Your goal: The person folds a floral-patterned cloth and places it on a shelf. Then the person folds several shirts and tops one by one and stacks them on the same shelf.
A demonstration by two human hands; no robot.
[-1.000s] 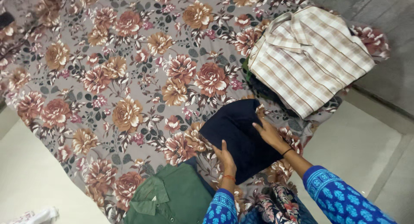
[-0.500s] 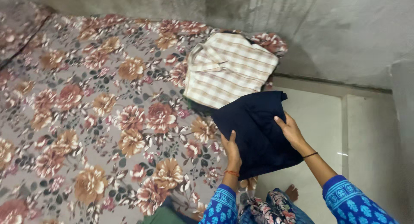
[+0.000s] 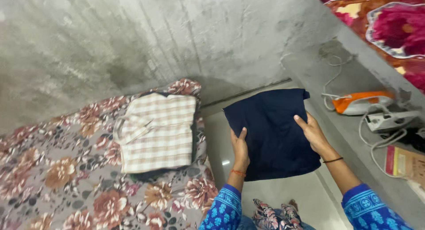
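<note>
Swung off the bed since the earlier frames, the folded navy garment [image 3: 272, 132] now hangs in the air over the pale tiled floor [image 3: 283, 192], carried to the right of the floral bedspread [image 3: 66, 177] where it lay a second ago. Both hands grip it from below: the left hand [image 3: 240, 148] clasps its lower left edge with the thumb on top, and the right hand [image 3: 313, 133] pinches its right edge, fingers flat on the cloth. Open floor lies beneath and in front of the garment, bounded by the bed's edge on the left, the grey concrete wall [image 3: 155, 35] behind, and a raised grey ledge [image 3: 349, 137] on the right. On that ledge sit an orange and white iron [image 3: 361, 102] and a white power strip [image 3: 389, 120] with loose cords. A folded checked shirt [image 3: 157, 130] rests on a stack at the bed's corner, just left of the garment. It is a dark, plain, roughly square fold, smooth-faced, with its lower edge drooping slightly.
</note>
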